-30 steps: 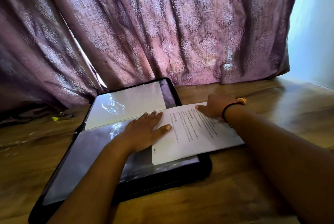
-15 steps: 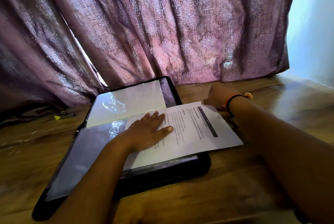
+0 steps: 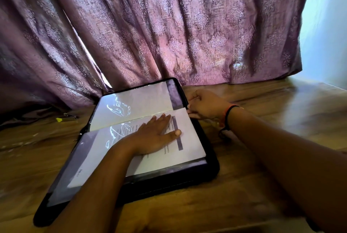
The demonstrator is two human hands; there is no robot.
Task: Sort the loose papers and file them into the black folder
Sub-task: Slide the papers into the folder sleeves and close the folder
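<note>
Black folder (image 3: 169, 183) open on tabletop (image 3: 28, 157); printed sheet (image 3: 189, 138) almost fully in near sleeve, long axis near-left to far-right, header rightward; left hand (image 3: 155, 135) flat, pressing it; right hand (image 3: 206, 107) curled at sleeve mouth, grip unclear; filing step, next probably seat the last corner

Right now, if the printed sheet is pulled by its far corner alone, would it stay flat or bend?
Probably it would bend: the printed sheet looks like one thin page, lying flat only because the black folder supports it. It should be light. It may slide easily, since the clear sleeve looks glossy; the left hand lies flat on the sheet.
</note>
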